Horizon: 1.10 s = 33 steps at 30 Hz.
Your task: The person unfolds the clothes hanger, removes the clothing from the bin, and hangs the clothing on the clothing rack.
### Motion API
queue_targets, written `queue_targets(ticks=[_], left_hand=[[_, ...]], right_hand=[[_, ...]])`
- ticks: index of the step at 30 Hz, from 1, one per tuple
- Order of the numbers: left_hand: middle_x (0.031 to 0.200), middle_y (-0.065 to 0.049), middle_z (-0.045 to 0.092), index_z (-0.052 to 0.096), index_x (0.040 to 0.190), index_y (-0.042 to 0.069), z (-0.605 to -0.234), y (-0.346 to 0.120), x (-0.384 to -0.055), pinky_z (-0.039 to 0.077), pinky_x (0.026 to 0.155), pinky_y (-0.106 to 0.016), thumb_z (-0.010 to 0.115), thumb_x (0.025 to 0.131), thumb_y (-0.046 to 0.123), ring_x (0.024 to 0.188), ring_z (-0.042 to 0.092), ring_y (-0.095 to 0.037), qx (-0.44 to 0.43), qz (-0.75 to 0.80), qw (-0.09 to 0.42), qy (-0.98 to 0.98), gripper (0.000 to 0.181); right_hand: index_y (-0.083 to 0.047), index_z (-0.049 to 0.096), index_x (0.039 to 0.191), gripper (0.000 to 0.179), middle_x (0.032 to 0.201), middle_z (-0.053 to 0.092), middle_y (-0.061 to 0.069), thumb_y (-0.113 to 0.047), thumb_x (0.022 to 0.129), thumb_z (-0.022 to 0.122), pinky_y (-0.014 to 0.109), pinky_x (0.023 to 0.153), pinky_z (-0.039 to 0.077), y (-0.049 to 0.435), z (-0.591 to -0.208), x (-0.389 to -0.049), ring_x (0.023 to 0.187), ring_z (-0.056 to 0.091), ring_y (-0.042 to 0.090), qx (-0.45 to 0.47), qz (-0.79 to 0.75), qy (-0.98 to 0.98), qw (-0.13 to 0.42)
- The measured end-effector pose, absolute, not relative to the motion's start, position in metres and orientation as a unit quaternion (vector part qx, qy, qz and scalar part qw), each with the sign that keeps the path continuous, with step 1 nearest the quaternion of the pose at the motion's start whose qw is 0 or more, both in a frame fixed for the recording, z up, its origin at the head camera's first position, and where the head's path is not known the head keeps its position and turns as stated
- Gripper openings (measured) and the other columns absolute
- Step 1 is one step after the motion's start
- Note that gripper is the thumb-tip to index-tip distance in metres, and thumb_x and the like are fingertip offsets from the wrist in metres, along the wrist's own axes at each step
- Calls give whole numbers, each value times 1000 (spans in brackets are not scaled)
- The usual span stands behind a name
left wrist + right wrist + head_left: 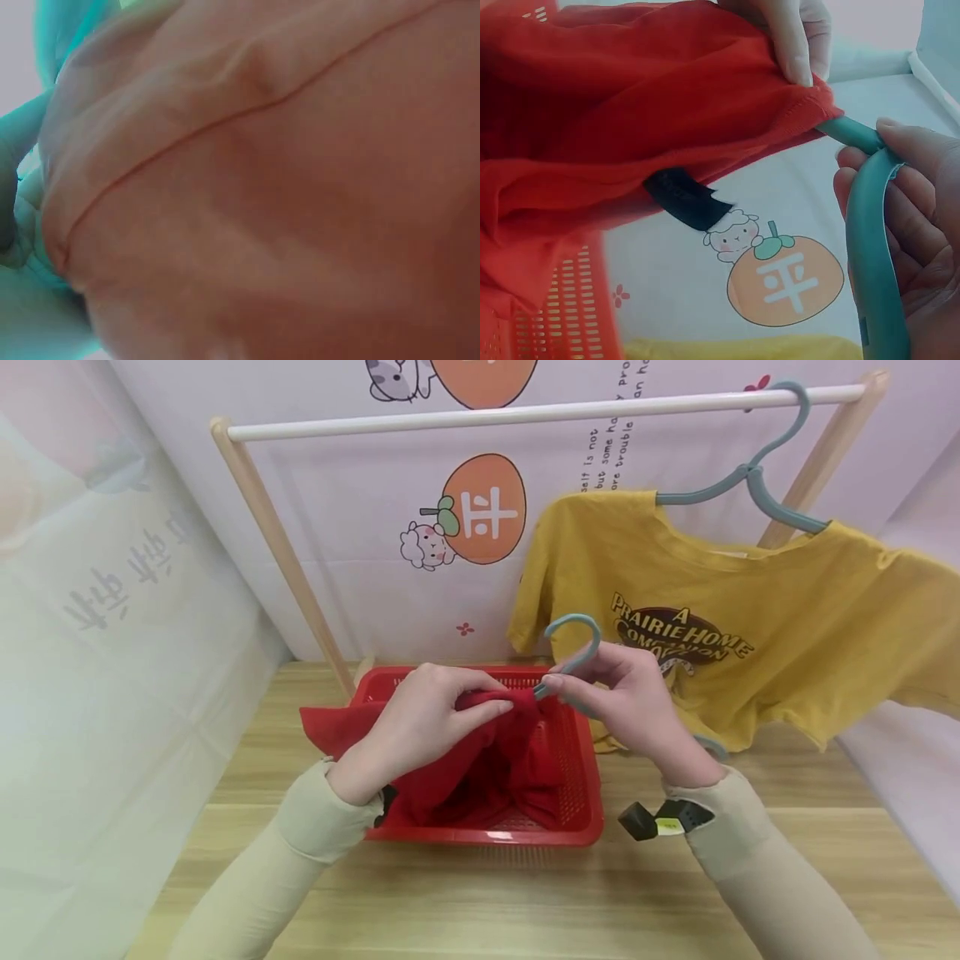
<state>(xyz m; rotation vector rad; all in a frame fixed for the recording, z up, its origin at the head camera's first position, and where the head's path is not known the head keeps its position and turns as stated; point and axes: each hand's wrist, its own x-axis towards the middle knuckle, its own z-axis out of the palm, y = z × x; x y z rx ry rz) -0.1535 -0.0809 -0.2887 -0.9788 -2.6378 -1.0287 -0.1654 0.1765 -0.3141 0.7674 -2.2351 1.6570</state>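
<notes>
A red shirt (pixel 450 777) hangs over the basket, its collar edge pinched between the thumb and fingers of my left hand (pixel 420 718). My right hand (pixel 630 697) grips a teal clothes hanger (pixel 588 643) just below its hook. In the right wrist view, one arm of the hanger (pixel 874 247) points down beside the palm; the other enters the red shirt (pixel 630 90) at the neck edge, by the left fingertips (pixel 799 71). A black label (pixel 690 199) sticks out of the neckline. Close-up cloth (pixel 262 187) with a seam fills most of the left wrist view.
Beneath the shirt stands a red plastic basket (pixel 510 837) on the wooden table (pixel 465 910). A rack with a white rail (pixel 450 420) spans the back. At its right hangs a yellow T-shirt (pixel 750 585) on another teal hanger (pixel 705 493), close behind my right hand.
</notes>
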Motion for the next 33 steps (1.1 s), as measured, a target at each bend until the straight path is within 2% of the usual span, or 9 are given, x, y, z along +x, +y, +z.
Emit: queue_targets(ticks=[9, 16, 24, 29, 33], left_hand=[[84, 16, 68, 79, 104, 18, -289, -73, -151, 51, 64, -26, 77, 94, 24, 67, 58, -4, -331, -359, 110, -866, 12], [85, 16, 70, 79, 100, 16, -288, -78, -153, 48, 59, -27, 77, 94, 23, 68, 57, -4, -320, -364, 136, -864, 9], [86, 12, 71, 80, 104, 14, -281, -77, -156, 50, 63, -29, 68, 100, 23, 69, 58, -7, -319, -354, 111, -872, 15], [72, 12, 62, 78, 102, 16, -277, -74, -154, 48, 59, -30, 63, 103, 25, 61, 52, -9, -319, -338, 95, -880, 18], [69, 12, 59, 77, 102, 15, -277, -74, -152, 46, 58, -30, 64, 102, 24, 59, 49, -9, -327, -342, 96, -876, 16]], right_hand=[[-8, 79, 97, 9, 86, 75, 4, -5, 88, 80, 27, 60, 55, 174, -307, -165, 71, 69, 21, 278, 573, -761, 123], [-15, 80, 103, 12, 94, 76, -3, -14, 92, 79, 26, 68, 57, 184, -299, -165, 81, 70, 18, 275, 524, -801, 91], [-16, 80, 104, 13, 94, 75, -8, -13, 91, 80, 27, 69, 57, 184, -295, -163, 88, 69, 16, 296, 504, -803, 115], [-16, 80, 104, 14, 94, 75, -8, -11, 91, 80, 26, 69, 57, 183, -292, -161, 87, 69, 16, 304, 503, -799, 127], [-15, 80, 103, 15, 94, 76, -6, -8, 90, 79, 26, 69, 57, 183, -291, -161, 88, 69, 16, 309, 506, -795, 127]])
